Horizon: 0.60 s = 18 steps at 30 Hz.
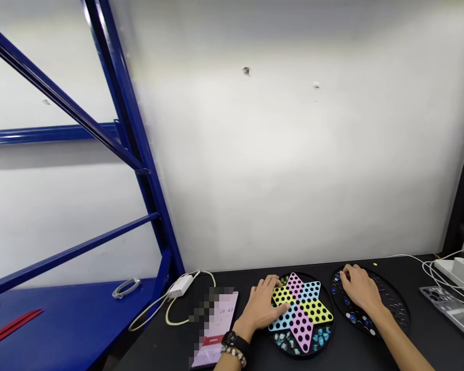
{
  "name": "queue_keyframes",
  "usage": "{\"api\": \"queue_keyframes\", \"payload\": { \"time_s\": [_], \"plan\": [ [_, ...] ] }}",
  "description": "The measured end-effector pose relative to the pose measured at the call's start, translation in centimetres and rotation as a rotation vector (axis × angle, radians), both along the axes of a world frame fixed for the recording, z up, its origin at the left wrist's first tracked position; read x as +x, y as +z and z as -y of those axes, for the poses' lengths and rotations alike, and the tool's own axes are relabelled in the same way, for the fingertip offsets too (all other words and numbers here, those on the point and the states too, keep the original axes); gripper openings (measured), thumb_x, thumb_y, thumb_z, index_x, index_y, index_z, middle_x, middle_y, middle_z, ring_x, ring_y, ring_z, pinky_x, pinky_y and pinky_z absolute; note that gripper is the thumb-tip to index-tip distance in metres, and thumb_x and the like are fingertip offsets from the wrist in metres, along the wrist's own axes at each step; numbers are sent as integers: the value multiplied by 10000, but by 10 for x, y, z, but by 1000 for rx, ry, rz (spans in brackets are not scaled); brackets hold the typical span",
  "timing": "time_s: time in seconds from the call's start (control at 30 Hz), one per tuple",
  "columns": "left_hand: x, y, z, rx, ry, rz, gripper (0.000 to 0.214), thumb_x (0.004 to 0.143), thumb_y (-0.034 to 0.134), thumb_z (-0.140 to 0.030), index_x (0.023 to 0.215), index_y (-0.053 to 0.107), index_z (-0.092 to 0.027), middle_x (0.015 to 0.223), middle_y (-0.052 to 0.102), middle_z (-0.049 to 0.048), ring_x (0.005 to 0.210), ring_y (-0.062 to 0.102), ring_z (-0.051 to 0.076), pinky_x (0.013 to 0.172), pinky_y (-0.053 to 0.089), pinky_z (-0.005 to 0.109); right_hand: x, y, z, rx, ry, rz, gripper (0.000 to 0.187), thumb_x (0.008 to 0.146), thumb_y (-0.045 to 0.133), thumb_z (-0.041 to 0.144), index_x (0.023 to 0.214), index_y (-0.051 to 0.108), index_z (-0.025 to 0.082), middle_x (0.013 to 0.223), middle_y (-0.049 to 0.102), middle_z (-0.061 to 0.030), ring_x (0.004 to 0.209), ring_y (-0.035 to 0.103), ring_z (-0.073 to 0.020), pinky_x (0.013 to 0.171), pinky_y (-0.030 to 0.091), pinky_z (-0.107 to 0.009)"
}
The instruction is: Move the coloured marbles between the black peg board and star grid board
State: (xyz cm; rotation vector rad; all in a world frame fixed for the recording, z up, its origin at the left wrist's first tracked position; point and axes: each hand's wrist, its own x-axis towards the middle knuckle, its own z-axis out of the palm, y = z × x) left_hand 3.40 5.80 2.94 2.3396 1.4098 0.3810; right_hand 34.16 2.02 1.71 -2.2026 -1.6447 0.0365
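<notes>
Near the front edge of the tabletop (166, 348), the left hand (261, 306) lies flat and open on the left side of the star board (317, 310). Just right of it, the right hand (359, 289) curls over the marble tray (396, 304); whether it grips anything cannot be told.

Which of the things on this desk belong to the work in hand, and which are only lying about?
In use: left hand on the star board; right hand on the black tray with marbles.
Lying about: phone, white charger, power strip, metal ring on the blue shelf.
</notes>
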Motion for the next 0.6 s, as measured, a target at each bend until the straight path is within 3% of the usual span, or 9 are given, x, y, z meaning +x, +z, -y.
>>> {"api": "queue_keyframes", "payload": {
  "time_s": [0.13, 0.3, 0.47, 0.6],
  "plan": [
    [4, 5, 3, 65, 5, -63, 452, 754, 591, -627, 1042, 521, -285, 1227, 541, 44, 1098, 495, 311, 932, 374, 451, -15, 7, 4, -23, 124, -133, 337, 951, 334, 392, 738, 533, 224, 809, 632, -41, 727, 590, -179, 593, 335, -259],
    [7, 10, 4, 88, 51, -134, 444, 731, 598, -629, 966, 518, -261, 1131, 548, 49, 1051, 507, 306, 891, 376, 430, -37, 10, 10, -82, 241, -186, 338, 898, 441, 449, 659, 510, 220, 724, 630, -19, 684, 572, -170, 585, 314, -258],
    [8, 12, 8, 124, 79, -138, 416, 740, 594, -624, 897, 512, -248, 1052, 571, 44, 1001, 538, 293, 879, 373, 422, -58, 7, 18, -8, 334, -122, 232, 873, 478, 437, 804, 557, 230, 897, 629, -30, 837, 579, -197, 697, 373, -287],
    [11, 4, 10, 149, 80, -89, 322, 852, 503, -522, 1057, 521, -274, 1119, 568, 37, 1050, 549, 275, 888, 383, 408, -70, -6, 20, 5, 370, -53, 275, 887, 450, 450, 988, 590, 236, 1053, 617, -72, 1014, 551, -263, 835, 396, -353]
  ]
}}
